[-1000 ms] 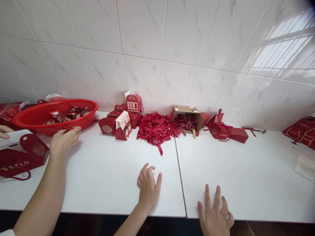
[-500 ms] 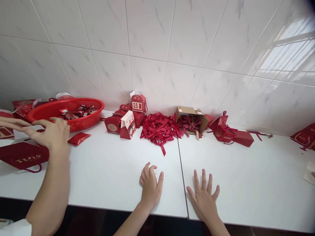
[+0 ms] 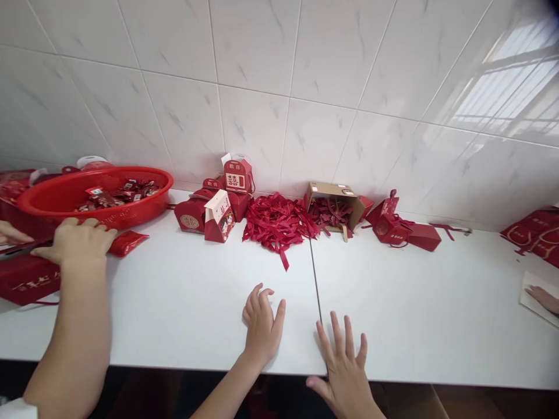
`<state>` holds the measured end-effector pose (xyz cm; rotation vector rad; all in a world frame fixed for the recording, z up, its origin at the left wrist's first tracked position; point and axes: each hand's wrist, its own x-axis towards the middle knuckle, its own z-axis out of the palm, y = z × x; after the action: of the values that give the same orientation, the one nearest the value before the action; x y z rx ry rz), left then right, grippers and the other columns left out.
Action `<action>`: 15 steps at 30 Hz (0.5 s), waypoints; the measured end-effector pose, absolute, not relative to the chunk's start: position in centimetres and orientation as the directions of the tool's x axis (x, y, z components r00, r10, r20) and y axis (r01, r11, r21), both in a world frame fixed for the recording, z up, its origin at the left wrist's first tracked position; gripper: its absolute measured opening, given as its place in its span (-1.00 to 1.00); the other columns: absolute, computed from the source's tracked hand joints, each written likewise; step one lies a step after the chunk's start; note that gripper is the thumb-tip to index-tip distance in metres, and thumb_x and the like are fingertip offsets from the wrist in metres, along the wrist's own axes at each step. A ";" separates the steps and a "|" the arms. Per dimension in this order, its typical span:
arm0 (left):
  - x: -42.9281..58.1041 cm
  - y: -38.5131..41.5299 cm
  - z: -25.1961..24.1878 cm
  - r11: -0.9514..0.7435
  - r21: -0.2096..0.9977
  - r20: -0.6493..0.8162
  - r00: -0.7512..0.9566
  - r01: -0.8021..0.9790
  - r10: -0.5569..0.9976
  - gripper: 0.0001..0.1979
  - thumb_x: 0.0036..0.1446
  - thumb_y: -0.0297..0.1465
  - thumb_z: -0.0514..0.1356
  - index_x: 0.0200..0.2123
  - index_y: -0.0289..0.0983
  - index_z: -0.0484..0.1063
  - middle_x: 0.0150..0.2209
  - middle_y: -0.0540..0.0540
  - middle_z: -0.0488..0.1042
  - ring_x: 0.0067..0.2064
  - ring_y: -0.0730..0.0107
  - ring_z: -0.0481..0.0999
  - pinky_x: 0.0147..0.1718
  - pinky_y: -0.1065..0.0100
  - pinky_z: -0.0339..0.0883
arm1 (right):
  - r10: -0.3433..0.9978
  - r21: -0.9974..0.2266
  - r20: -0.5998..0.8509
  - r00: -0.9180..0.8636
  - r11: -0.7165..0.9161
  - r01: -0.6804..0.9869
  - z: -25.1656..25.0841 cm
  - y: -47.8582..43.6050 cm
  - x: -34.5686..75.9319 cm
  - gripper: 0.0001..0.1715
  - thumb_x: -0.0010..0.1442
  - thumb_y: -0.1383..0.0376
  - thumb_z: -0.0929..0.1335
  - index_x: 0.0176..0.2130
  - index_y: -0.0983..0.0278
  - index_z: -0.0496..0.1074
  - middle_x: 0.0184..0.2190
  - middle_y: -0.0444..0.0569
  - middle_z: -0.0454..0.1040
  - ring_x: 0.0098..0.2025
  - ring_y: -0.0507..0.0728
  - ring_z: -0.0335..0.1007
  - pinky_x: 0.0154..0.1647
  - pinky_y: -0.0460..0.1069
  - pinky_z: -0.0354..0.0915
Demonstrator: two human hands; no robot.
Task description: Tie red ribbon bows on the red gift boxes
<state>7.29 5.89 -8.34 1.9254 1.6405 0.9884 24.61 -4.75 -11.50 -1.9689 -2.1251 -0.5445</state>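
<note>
My left hand (image 3: 262,329) rests on the white table (image 3: 201,314), its fingers loosely bent, thumb apart, holding nothing. To its right, my right hand (image 3: 347,366) is over the front edge by the seam between two tabletops, fingers spread, with nothing in it. Beyond both hands lies a heap of red ribbons (image 3: 279,224). An open cardboard box (image 3: 334,189) on its side holds dark red ribbon pieces (image 3: 329,212). Left of the heap stand several small red gift boxes, one with a white top (image 3: 219,216) and one with a round gold emblem (image 3: 191,216).
At left, a co-worker's hand (image 3: 81,238) is over a dark red box (image 3: 32,279), beside a red plastic basket (image 3: 144,216) of small wrapped packets and a shiny red packet (image 3: 127,243). Red boxes (image 3: 391,224) stand right of centre. Another person's hand (image 3: 544,298) is far right.
My right hand has drawn back and left toward the front edge; my left hand has barely moved. The co-worker's hand has lowered onto the dark red box. A hand has appeared far right.
</note>
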 end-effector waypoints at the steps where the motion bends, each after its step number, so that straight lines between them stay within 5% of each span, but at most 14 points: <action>1: 7.3 5.9 -8.4 -0.213 0.713 0.240 0.053 0.668 0.969 -0.79 0.25 -0.23 -0.03 -0.11 -0.18 0.19 0.16 -0.25 0.15 0.21 0.02 0.14 0.09 -0.17 0.03 | 0.915 0.152 0.381 -0.130 0.077 0.985 -11.5 -5.0 24.6 0.04 0.10 -0.32 0.03 0.36 0.16 -0.15 0.35 0.22 -0.04 0.38 0.50 -0.44 0.19 0.47 -0.30; 15: 7.4 6.1 -8.5 -0.190 0.727 0.218 0.042 0.660 0.975 -0.75 0.25 -0.19 -0.05 -0.09 -0.18 0.18 0.20 -0.26 0.09 0.23 0.00 0.09 0.11 -0.18 -0.01 | 0.899 0.183 0.432 -0.071 -0.011 0.983 -12.3 -5.8 24.6 0.09 0.06 -0.36 0.05 0.35 0.15 -0.13 0.33 0.21 0.03 0.38 0.51 -0.42 0.20 0.48 -0.37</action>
<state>7.41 6.09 -8.52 1.8944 1.6446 0.9737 24.64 -5.80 -12.31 -2.0026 -2.0674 -0.6597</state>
